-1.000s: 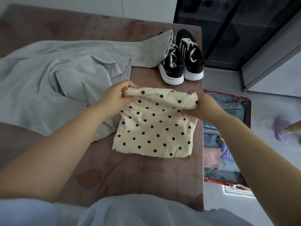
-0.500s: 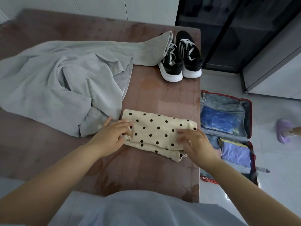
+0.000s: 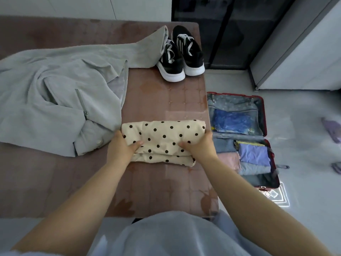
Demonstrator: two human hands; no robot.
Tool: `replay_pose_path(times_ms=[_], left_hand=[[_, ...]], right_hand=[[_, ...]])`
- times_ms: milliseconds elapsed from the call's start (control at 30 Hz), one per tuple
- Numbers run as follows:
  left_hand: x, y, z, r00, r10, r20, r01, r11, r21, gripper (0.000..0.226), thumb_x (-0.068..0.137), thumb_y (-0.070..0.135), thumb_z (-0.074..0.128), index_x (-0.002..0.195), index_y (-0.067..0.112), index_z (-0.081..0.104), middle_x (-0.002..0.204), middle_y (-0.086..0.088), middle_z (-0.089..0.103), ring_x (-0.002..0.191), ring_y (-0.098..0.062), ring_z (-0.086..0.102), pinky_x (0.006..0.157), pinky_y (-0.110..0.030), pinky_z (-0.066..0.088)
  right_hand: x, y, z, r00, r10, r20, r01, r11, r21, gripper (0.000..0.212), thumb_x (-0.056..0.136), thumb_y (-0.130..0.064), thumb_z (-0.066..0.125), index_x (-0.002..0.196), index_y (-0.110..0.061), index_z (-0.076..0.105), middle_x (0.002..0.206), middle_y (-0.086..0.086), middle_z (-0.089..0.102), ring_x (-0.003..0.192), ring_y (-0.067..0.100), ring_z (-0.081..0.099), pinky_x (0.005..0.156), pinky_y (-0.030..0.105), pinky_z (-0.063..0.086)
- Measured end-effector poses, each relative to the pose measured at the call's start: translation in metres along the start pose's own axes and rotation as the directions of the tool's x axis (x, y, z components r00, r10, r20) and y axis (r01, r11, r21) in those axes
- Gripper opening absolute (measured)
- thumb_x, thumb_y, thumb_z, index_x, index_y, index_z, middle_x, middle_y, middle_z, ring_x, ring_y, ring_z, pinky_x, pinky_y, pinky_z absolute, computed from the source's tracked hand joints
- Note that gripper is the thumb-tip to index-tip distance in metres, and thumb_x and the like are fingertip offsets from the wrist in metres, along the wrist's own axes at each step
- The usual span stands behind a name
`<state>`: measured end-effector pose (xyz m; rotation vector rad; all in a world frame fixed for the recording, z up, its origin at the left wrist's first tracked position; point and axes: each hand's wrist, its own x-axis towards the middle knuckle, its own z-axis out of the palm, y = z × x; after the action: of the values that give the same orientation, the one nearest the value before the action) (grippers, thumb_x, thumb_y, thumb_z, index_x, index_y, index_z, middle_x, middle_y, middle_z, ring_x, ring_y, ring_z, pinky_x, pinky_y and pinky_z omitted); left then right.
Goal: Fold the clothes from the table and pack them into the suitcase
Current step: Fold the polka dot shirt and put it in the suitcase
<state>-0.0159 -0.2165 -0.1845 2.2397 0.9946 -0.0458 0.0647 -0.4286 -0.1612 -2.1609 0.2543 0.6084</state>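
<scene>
The folded polka-dot garment (image 3: pixel 164 137) lies on the tabletop (image 3: pixel 166 191) close to its right edge. Its long axis runs left to right, across the person's front, with the stacked fold edges facing the near edge. The left hand (image 3: pixel 120 148) grips its left end and the right hand (image 3: pixel 200 146) grips its right end, thumbs pressed on top and fingers wrapped out of sight around the ends.

A grey zip jacket (image 3: pixel 55 108) sprawls unfolded over the left half of the brownish, tile-patterned tabletop, one sleeve reaching a pair of black sneakers (image 3: pixel 180 58) at the far right corner. On the pale floor (image 3: pixel 304 145) just beside the right edge, a red suitcase (image 3: pixel 264 115) lies open, with folded clothes inside.
</scene>
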Motion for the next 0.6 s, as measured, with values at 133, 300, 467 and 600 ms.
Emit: replay_pose_path(times_ms=[133,300,467,600], left_hand=[[-0.007,-0.007,-0.005,0.997,0.074,0.009,-0.074,0.997,0.028,0.047,0.074,0.035,0.075,0.107,0.005,0.061,0.106,-0.014,0.066,0.103,-0.033,0.059,0.082,-0.038,0.044],[-0.040,0.003,0.008,0.999,0.045,-0.004,-0.043,0.982,0.185,0.044,0.073,0.048,0.072,0.073,0.007,0.057,0.074,-0.012,0.063,0.080,-0.035,0.060,0.073,-0.044,0.047],[-0.075,0.091,0.075,0.985,0.170,0.012,-0.168,0.960,0.225,0.044,0.076,0.045,0.071,0.072,0.003,0.057,0.065,-0.008,0.059,0.071,-0.033,0.058,0.070,-0.039,0.043],[-0.116,0.187,0.167,0.967,0.252,0.051,-0.257,0.951,0.172,0.039,0.078,0.042,0.070,0.083,0.004,0.061,0.077,-0.010,0.065,0.076,-0.033,0.061,0.063,-0.036,0.043]], right_hand=[[-0.009,0.000,-0.006,0.987,0.040,0.159,-0.032,0.998,-0.052,0.051,0.072,-0.030,0.079,0.109,-0.012,0.050,0.098,-0.002,0.056,0.096,0.015,0.056,0.072,0.027,0.043],[-0.013,0.033,-0.029,0.986,-0.040,0.161,0.035,0.999,0.038,0.048,0.072,-0.028,0.078,0.112,-0.013,0.057,0.108,0.002,0.065,0.099,0.020,0.061,0.080,0.030,0.050],[0.018,0.096,-0.115,0.992,-0.063,0.107,0.034,0.966,0.256,0.031,0.078,-0.022,0.073,0.106,-0.018,0.060,0.097,-0.008,0.066,0.092,0.013,0.063,0.074,0.022,0.052],[0.057,0.177,-0.228,0.989,0.000,0.147,-0.061,0.908,0.414,0.027,0.084,-0.017,0.069,0.109,-0.022,0.060,0.099,-0.011,0.067,0.093,0.007,0.063,0.070,0.015,0.050]])
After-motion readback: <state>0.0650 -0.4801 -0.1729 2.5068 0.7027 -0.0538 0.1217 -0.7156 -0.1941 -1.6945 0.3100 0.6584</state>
